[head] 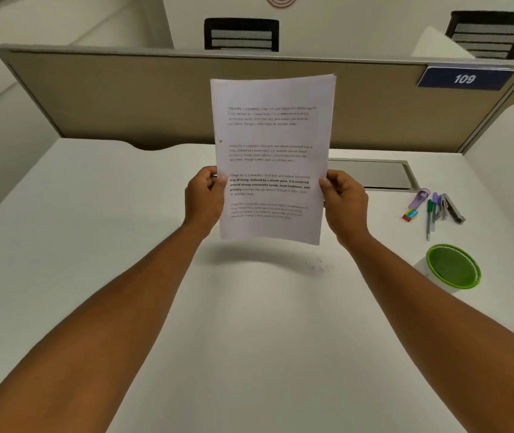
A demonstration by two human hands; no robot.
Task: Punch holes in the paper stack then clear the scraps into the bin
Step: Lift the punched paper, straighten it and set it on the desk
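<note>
So the paper stack [271, 157] is up in the air at the centre of the frame, held upright over the white worktop [93, 229] with the printed side facing the camera. The left hand [204, 195] pinches the stack's left edge and the right hand [344, 201] pinches the right edge, both low down on the sheets — thumbs on the front, the other fingers curled round behind. Each grip is pressed together on the paper, nothing loose. There's one small dark mark near the left margin that could be a punched hole, but it's too small to call. Just below the stack's lower right corner there's a faint scatter of specks [316, 266] on the worktop, probably the scraps. At the right of the frame sits a green bin [453, 266], and above it a little pile of pens and tools [436, 207]; I can't tell which one is the punch. My guess is this is the squaring-up or checking step. To do it well I'd tap the bottom edge on the worktop so the sheets line up flush, keep both pinches even so nothing fans out, and set it down away from those specks — otherwise they'll get dragged around.
</note>
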